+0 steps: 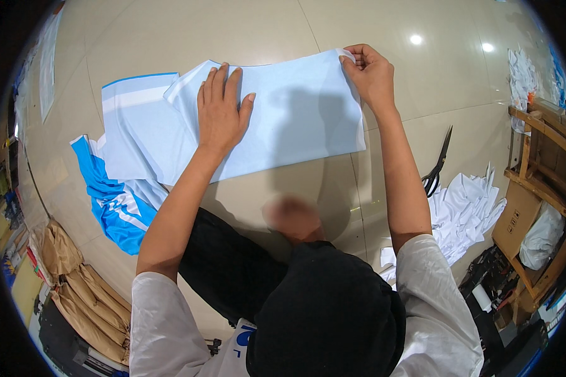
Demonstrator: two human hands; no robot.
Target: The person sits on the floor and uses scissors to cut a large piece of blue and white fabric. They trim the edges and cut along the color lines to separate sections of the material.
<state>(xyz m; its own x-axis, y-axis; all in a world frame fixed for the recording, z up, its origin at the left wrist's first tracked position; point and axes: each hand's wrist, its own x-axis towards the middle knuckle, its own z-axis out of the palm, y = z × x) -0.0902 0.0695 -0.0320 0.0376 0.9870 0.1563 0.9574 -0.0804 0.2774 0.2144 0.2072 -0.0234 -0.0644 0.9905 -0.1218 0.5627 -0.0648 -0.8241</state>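
Observation:
A pale blue piece of fabric with white edge strips lies spread on the tiled floor before me. My left hand rests flat on its left part, fingers stretched toward the far edge. At the far right corner, my right hand pinches the fabric's edge between thumb and fingers. Another light blue panel with a white band and blue border shows under the left end. Below that lies a bright blue and white printed cloth, crumpled.
Black scissors lie on the floor to my right, by a heap of white fabric scraps. A wooden frame with a cardboard box stands at the right. Brown cloth hangs at the lower left.

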